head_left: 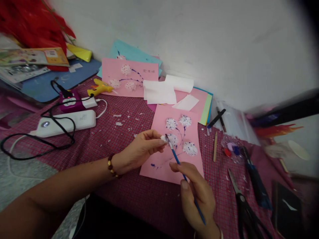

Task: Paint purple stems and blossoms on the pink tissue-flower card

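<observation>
In my right hand (196,196) is a blue paintbrush (176,156), its bristles pointing up and away from me. My left hand (143,147) pinches a small white piece (163,138), perhaps tissue or paper, and the brush tip meets it or lies very close. Both hands are over a pink sheet (161,122) on the table. White speckled puffs (189,148) with dark blue dabs sit on that sheet, joined by painted blue stems. One puff is partly hidden behind the brush and the white piece.
Black-handled scissors (241,199), a wooden stick (215,147) and a small paint palette (230,146) lie at the right. A second pink picture (109,69), white paper (159,93) and a yellow glue gun (101,87) are behind. A white power bank (79,120) with cables is left.
</observation>
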Tool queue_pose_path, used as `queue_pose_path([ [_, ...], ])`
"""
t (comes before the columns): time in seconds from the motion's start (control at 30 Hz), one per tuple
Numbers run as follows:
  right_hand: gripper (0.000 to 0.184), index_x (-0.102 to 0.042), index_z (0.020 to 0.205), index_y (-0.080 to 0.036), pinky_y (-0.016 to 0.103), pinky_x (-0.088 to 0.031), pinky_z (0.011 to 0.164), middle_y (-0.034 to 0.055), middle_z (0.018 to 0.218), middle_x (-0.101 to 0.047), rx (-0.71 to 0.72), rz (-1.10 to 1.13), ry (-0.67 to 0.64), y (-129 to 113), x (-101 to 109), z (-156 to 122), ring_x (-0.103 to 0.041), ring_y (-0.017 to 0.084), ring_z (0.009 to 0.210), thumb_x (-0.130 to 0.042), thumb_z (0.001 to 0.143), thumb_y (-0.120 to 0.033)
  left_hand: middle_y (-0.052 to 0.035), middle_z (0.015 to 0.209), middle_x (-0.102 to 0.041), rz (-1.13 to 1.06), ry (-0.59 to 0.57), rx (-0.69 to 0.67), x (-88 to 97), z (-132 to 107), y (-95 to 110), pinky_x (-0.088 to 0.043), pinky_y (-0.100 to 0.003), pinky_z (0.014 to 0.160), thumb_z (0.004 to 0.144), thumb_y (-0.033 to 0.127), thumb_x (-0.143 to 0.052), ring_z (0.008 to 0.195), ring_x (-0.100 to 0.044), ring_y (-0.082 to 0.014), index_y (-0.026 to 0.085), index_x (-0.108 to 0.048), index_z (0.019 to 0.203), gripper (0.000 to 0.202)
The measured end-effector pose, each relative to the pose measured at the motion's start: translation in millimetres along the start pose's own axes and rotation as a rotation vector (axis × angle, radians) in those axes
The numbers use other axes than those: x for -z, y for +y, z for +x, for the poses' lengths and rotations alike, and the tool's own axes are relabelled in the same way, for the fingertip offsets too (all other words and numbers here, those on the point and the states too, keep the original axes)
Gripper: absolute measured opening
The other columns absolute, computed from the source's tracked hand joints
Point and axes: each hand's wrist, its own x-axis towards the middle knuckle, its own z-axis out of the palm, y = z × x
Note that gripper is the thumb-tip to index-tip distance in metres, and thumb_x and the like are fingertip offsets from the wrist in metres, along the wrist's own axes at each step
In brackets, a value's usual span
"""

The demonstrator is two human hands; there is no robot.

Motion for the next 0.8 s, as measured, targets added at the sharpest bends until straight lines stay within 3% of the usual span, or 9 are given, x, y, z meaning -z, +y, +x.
queue_pose_path([
  [0.47, 0.039, -0.060, 0.118, -0.027, 0.047, -0.047, 0.097, 0.0032, 0.104, -0.071, 0.005, -0.092, 0.002, -7.8, 3.9, -0.9, -0.060, 0.023, 0.112, -0.046, 0.086, -0.010, 0.0011, 0.069, -0.064, 0.190, 0.083, -0.186, 5.0, 4.3, 1.7, -0.045, -0.021, 0.062, 0.068, 0.017, -0.076, 0.061, -0.057, -0.0070, 0.014, -0.061, 0.070, 0.016],
  [0.57, 0.033, -0.063, 0.113, -0.026, 0.046, -0.047, 0.096, 0.0032, 0.096, -0.073, 0.000, 0.009, 0.095, -10.5, 7.5, -3.8, -0.063, 0.023, 0.107, -0.046, 0.087, -0.013, 0.0014, 0.068, -0.064, 0.177, 0.095, -0.178, 5.6, 6.3, 3.1, -0.044, -0.020, 0.060, 0.068, 0.016, -0.075, 0.059, -0.057, -0.0066, 0.014, -0.060, 0.071, 0.015],
  [0.7, 0.024, -0.064, 0.104, -0.025, 0.041, -0.052, 0.086, 0.0020, 0.083, -0.073, -0.119, 0.258, 0.314, -11.2, 7.6, -3.8, -0.068, 0.019, 0.087, -0.047, 0.090, -0.017, 0.0020, 0.066, -0.063, 0.121, 0.067, -0.139, 6.0, 7.2, 1.1, -0.042, -0.019, 0.059, 0.067, 0.015, -0.075, 0.058, -0.055, -0.0056, 0.013, -0.061, 0.073, 0.016],
  [0.8, 0.022, -0.063, 0.101, -0.024, 0.038, -0.054, 0.078, 0.0004, 0.073, -0.071, -0.199, 0.457, 0.346, -10.0, 4.6, 3.4, -0.067, 0.016, 0.069, -0.044, 0.091, -0.018, 0.0021, 0.067, -0.062, 0.122, 0.053, -0.111, 5.5, 6.1, -2.1, -0.041, -0.019, 0.057, 0.066, 0.016, -0.075, 0.057, -0.054, -0.0051, 0.013, -0.061, 0.072, 0.016],
])
